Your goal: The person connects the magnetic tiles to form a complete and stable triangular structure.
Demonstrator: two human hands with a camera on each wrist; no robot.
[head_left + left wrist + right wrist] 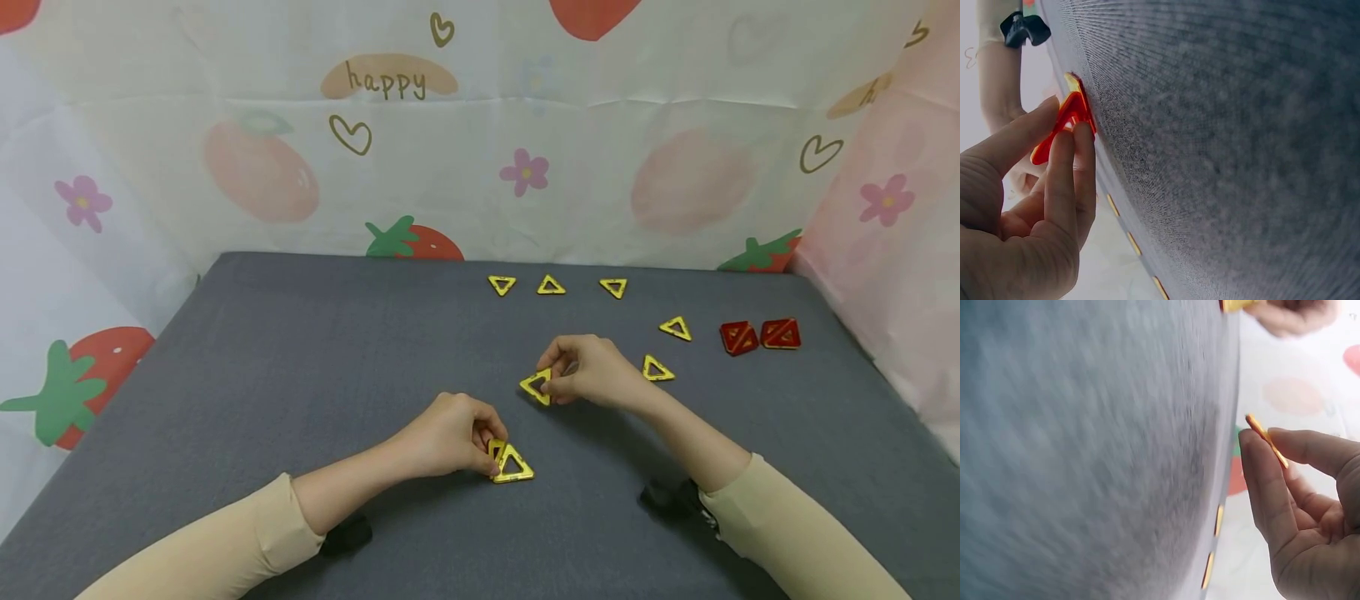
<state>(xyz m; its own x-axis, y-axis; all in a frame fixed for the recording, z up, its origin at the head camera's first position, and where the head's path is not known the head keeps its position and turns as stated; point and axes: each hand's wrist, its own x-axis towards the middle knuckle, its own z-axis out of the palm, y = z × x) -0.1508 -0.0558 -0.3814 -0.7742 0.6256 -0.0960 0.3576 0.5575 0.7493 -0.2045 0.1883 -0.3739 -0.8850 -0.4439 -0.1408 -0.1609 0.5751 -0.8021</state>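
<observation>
My left hand point(453, 437) pinches a yellow triangular frame tile point(493, 450) between thumb and fingers, low over the cloth. In the left wrist view the held tile point(1054, 137) looks orange-red and stands tilted. Against it, partly overlapped in the head view, is another yellow triangular tile point(517, 473). Farther forward and to the right, my right hand point(592, 371) pinches a third yellow triangular tile point(534, 390) by one side, raised above the table. The right wrist view shows that tile point(1277, 453) nearly edge-on between thumb and fingertips.
Several loose yellow triangular tiles lie about: one point(657, 369) beyond the right hand, one point(677, 328) behind it, and a back row including a tile point(551, 286). Two red square pieces point(781, 334) sit far right. A grey cloth point(300, 350) covers the table, with a printed curtain point(465, 150) behind.
</observation>
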